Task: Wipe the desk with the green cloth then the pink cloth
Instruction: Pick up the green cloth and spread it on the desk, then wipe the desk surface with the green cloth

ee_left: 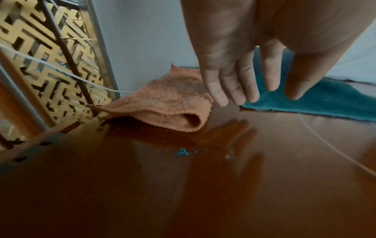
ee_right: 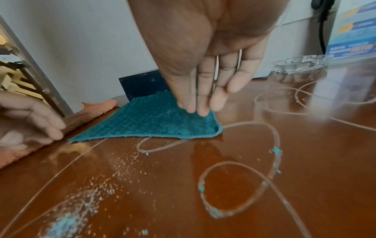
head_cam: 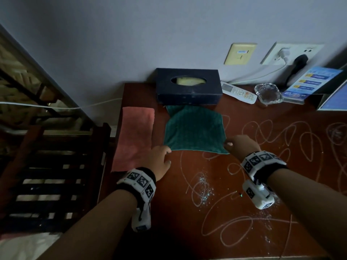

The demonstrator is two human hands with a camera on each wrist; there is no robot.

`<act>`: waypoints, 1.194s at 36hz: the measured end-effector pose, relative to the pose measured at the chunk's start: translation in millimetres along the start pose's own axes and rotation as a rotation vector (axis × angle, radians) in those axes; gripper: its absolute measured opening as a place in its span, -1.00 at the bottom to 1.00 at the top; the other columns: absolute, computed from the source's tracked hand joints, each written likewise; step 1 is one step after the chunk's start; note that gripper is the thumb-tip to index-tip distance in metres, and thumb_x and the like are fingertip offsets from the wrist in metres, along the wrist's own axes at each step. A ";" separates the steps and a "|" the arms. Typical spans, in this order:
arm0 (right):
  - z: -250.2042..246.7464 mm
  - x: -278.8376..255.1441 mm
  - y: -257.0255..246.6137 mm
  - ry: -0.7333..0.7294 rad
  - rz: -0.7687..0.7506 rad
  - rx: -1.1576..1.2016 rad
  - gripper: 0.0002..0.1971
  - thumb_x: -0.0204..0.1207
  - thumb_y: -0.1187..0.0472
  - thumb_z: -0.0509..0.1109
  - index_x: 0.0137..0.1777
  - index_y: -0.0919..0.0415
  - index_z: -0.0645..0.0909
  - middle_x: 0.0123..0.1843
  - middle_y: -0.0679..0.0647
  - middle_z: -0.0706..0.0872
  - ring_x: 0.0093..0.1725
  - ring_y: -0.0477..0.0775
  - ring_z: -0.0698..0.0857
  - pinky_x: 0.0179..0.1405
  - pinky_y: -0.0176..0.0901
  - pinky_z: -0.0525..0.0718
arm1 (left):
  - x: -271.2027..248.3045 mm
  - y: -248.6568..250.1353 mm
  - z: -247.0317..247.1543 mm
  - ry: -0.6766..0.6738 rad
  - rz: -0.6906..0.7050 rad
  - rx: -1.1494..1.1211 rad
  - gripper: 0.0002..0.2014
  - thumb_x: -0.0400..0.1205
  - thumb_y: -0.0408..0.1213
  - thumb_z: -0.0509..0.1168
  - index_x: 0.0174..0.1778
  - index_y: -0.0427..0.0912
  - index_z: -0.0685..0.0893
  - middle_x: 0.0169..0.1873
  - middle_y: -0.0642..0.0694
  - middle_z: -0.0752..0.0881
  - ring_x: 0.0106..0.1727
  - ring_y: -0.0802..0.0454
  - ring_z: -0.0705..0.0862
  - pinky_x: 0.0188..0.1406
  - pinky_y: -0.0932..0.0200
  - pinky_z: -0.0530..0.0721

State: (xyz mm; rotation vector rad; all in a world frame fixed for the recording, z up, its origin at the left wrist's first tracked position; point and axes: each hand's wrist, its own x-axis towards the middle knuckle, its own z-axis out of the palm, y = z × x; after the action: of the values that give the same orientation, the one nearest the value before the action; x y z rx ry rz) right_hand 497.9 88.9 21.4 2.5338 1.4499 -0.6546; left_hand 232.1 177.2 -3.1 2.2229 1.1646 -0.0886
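Fingers of the left hand [head_cam: 159,161] hang straight and spread just above the bench [ee_left: 183,185], at the near left corner of the green cloth [head_cam: 195,132], gripping nothing. One pink cloth [head_cam: 134,137] lies folded just left of that hand. Right hand [ee_right: 200,67] pinches the green cloth's near right corner, thumb and fingertips closed on the fabric. Beyond both hands sits one dark tissue box [head_cam: 188,85]; right of it, one remote [head_cam: 238,92] and one glass ashtray [head_cam: 268,93].

Green cloth [head_cam: 195,130] far edge tucked under tissue box [head_cam: 188,85]; framed sign [head_cam: 336,96] cut off right.
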 end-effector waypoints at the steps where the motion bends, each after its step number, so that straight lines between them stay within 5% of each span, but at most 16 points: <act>1: -1.6 3.2 -4.3 0.002 -0.007 0.008 -0.71 0.69 0.04 0.19 0.16 0.09 0.72 0.03 0.07 0.78 -0.07 0.06 0.74 -0.21 -0.16 0.65 | -4.4 0.3 4.0 0.005 0.013 0.012 -0.69 0.66 -0.17 0.26 0.32 -0.03 0.54 0.27 0.01 0.57 0.25 0.07 0.56 0.23 0.19 0.49; 5: -1.6 15.7 -30.4 0.017 -0.061 0.063 -0.53 0.75 -0.02 0.00 -0.34 0.18 0.47 -0.37 0.05 0.55 -0.41 -0.02 0.54 -0.40 -0.20 0.48 | -18.7 -0.7 22.6 -0.074 0.040 0.072 -0.61 0.67 -0.15 0.24 0.41 -0.13 0.43 0.46 -0.08 0.35 0.40 -0.01 0.44 0.36 0.13 0.45; 6: 0.5 19.2 -37.8 0.014 -0.088 0.080 -0.55 0.75 0.00 -0.02 -0.28 0.16 0.51 -0.30 0.06 0.60 -0.33 -0.01 0.58 -0.25 -0.14 0.60 | -21.8 -1.9 27.1 -0.097 0.045 0.114 -0.53 0.67 -0.13 0.24 0.48 -0.17 0.36 0.54 -0.10 0.24 0.50 -0.04 0.34 0.45 0.12 0.38; 8: 6.4 28.2 -50.8 0.009 -0.135 0.110 -0.63 0.76 0.05 -0.01 0.24 0.13 0.61 0.22 0.16 0.69 0.14 0.13 0.68 0.26 0.11 0.63 | -27.6 -5.1 35.3 -0.135 0.054 0.210 -0.40 0.68 -0.08 0.20 0.58 -0.22 0.20 0.63 -0.15 0.02 0.64 -0.08 0.07 0.60 0.06 0.15; 10: 12.2 38.0 -61.8 -0.025 -0.169 0.084 -0.57 0.75 0.08 0.02 0.60 -0.03 0.29 0.63 0.09 0.32 0.53 0.20 0.40 0.52 0.26 0.37 | -31.6 -9.5 43.8 -0.161 0.066 0.269 -0.32 0.69 -0.03 0.16 0.63 -0.23 0.05 0.65 -0.17 -0.14 0.67 -0.09 -0.11 0.65 0.01 -0.02; 13: 18.9 50.4 -77.1 -0.041 -0.165 0.055 -0.48 0.73 0.01 0.08 0.66 -0.17 0.06 0.72 0.00 -0.01 0.66 0.19 0.09 0.59 0.31 0.13 | -36.0 -18.7 54.5 -0.182 0.090 0.328 -0.22 0.69 0.08 0.08 0.66 -0.15 -0.20 0.63 -0.15 -0.33 0.65 -0.07 -0.29 0.64 -0.03 -0.18; 19: 39.0 73.8 -93.4 -0.054 -0.165 -0.001 -0.38 0.66 -0.22 0.04 0.67 -0.20 -0.06 0.72 -0.04 -0.20 0.69 0.11 -0.16 0.62 0.30 -0.07 | -36.5 -31.5 63.5 -0.208 0.091 0.410 -0.22 0.69 0.19 -0.10 0.52 -0.07 -0.51 0.54 -0.08 -0.54 0.58 -0.05 -0.48 0.59 -0.10 -0.38; 21: 46.9 77.1 -97.2 -0.094 -0.174 -0.008 -0.31 0.63 -0.29 0.03 0.67 -0.20 -0.17 0.71 -0.04 -0.32 0.68 0.12 -0.25 0.61 0.32 -0.16 | -34.4 -36.7 71.2 -0.151 0.115 0.401 -0.24 0.67 0.19 -0.14 0.55 -0.09 -0.45 0.55 -0.12 -0.49 0.60 -0.07 -0.44 0.58 -0.11 -0.37; 24: 56.9 80.1 -102.5 -0.104 -0.153 -0.010 -0.22 0.58 -0.37 0.03 0.65 -0.21 -0.31 0.66 -0.05 -0.46 0.65 0.14 -0.38 0.56 0.36 -0.30 | -33.4 -38.8 76.4 -0.074 0.116 0.361 -0.22 0.58 0.21 -0.16 0.65 -0.16 -0.10 0.65 -0.23 -0.06 0.64 -0.14 -0.13 0.53 -0.19 -0.13; 27: 59.7 86.5 -108.4 -0.100 -0.130 0.000 -0.19 0.54 -0.42 0.00 0.64 -0.23 -0.34 0.64 -0.06 -0.51 0.63 0.15 -0.44 0.52 0.40 -0.36 | -33.4 -43.8 84.3 -0.041 0.149 0.388 -0.21 0.56 0.24 -0.28 0.64 -0.13 -0.25 0.64 -0.20 -0.21 0.62 -0.08 -0.30 0.54 -0.19 -0.25; 31: 51.9 99.9 -116.2 -0.104 -0.115 0.018 -0.19 0.53 -0.44 -0.01 0.64 -0.24 -0.33 0.64 -0.06 -0.51 0.62 0.16 -0.45 0.51 0.42 -0.37 | -34.2 -47.4 88.0 -0.001 0.177 0.349 -0.27 0.57 0.20 -0.04 0.59 -0.18 0.19 0.58 -0.27 0.29 0.58 -0.21 0.20 0.42 -0.27 0.16; 35: 46.0 107.3 -122.2 -0.091 -0.103 0.022 -0.19 0.53 -0.45 -0.01 0.64 -0.23 -0.32 0.65 -0.05 -0.49 0.63 0.18 -0.43 0.51 0.45 -0.34 | -31.7 -50.7 90.8 0.085 0.219 0.352 -0.32 0.66 0.21 -0.17 0.58 -0.17 0.21 0.57 -0.27 0.30 0.57 -0.23 0.22 0.39 -0.28 0.19; 43: 57.2 91.9 -120.6 -0.097 -0.132 0.000 -0.21 0.55 -0.43 -0.08 0.63 -0.23 -0.38 0.62 -0.05 -0.56 0.61 0.17 -0.49 0.49 0.44 -0.40 | -30.5 -52.8 95.5 0.148 0.235 0.370 -0.25 0.55 0.23 -0.01 0.59 -0.14 0.20 0.60 -0.22 0.23 0.59 -0.23 0.16 0.41 -0.29 0.15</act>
State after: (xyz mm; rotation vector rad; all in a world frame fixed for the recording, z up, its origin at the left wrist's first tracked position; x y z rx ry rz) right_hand 418.8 204.6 -60.0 2.3861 1.5930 -0.7858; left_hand 193.9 124.7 -96.0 2.7184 1.0174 -0.0459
